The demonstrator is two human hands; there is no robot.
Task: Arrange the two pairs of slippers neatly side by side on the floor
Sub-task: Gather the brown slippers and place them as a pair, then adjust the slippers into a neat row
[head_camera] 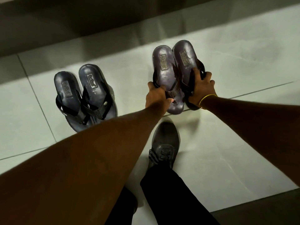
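The floor (227, 151) is pale, glossy tile with thin dark grout lines: one runs diagonally down the left side, another crosses from the lower left to the right edge. Along the far edge the tiles meet a darker grey band (81, 21) that lies in shadow; whether it is a step or a wall base cannot be told. The light is dim, and a dark strip cuts the near right corner.

At the left, a dark pair (84, 95) of slippers lies flat on the tile, the two touching along their inner sides, heels toward the far edge and black straps toward the person. The right one sits a little farther off than the left.

To the right, well apart from them, is the purple pair (175, 73), pressed side by side, heels likewise pointing away. The left hand (156, 98) has its fingers closed round the strap of the left purple slipper; the right hand (202, 90), with a yellow band (206, 99) at its wrist, has its fingers curled round the strap and outer edge of the right one. Whether these soles rest fully on the tile cannot be told.

Below the hands, a dark shoe (164, 143) and black trouser leg (170, 195) stand on the tile.
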